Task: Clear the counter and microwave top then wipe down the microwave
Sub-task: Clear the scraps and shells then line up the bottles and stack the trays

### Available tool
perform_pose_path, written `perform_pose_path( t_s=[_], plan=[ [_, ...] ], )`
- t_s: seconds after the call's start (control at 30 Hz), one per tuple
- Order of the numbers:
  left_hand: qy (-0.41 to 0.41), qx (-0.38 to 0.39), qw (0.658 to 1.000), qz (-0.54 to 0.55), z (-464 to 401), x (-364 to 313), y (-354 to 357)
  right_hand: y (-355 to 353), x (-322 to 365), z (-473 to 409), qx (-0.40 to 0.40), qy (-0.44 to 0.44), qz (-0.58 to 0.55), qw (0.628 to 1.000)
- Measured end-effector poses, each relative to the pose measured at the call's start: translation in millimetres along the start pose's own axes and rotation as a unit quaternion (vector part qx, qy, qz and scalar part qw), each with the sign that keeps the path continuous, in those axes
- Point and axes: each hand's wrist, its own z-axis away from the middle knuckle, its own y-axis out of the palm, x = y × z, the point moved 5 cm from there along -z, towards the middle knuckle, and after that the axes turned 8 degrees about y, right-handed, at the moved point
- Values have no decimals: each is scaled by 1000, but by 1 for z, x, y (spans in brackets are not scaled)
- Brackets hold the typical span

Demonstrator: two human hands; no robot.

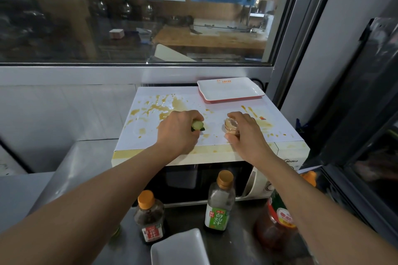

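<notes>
A white microwave [288,153] stands on the counter, its top smeared with yellow-brown sauce [159,106]. My left hand [178,130] rests on the top and is closed around a piece of cucumber [197,125]. My right hand [244,130] grips a small stack of round tan pieces, perhaps sliced food [230,125], near the top's front edge. At the back right of the top lies an empty white rectangular plate with a red rim [230,89].
On the steel counter in front stand a dark sauce bottle [149,217], a clear bottle with a green label [219,202] and a red chili jar [275,221]. A white dish [178,247] lies at the near edge. A window is behind, a dark cabinet at right.
</notes>
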Motion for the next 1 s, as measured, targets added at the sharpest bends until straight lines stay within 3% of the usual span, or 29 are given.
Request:
perform_pose_path(
  t_s=[1.0],
  plan=[
    [4, -6, 1000, -6, 5, -20, -4, -14, -3, 3, -4, -16, -43, 999]
  ],
)
